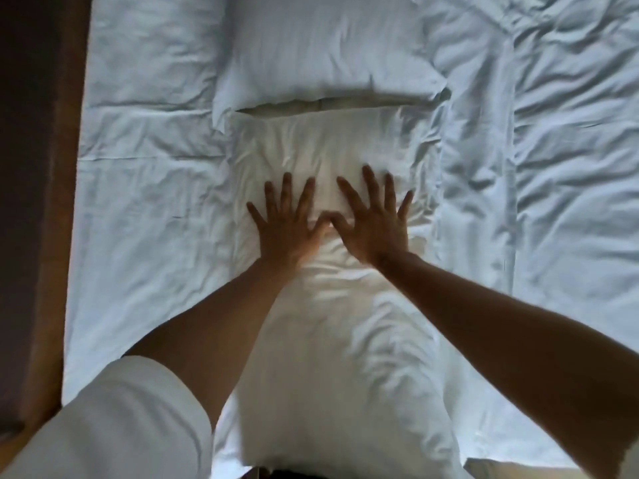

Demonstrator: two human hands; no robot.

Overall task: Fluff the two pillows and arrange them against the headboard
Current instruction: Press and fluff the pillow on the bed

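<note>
Two white pillows lie end to end on the bed. The near pillow (332, 326) runs from the bottom edge up the middle of the view. The far pillow (321, 53) lies beyond it at the top, its open end touching the near one. My left hand (287, 219) and my right hand (373, 219) both press flat on the upper part of the near pillow, fingers spread, thumbs almost touching. Neither hand holds anything. The fabric dents and wrinkles around my palms.
A wrinkled white sheet (148, 167) covers the mattress on the left. A crumpled white duvet (570, 150) lies on the right. A brown wooden surface (52, 202), perhaps the headboard or bed frame, runs down the left edge. My white sleeve (114, 426) fills the lower left.
</note>
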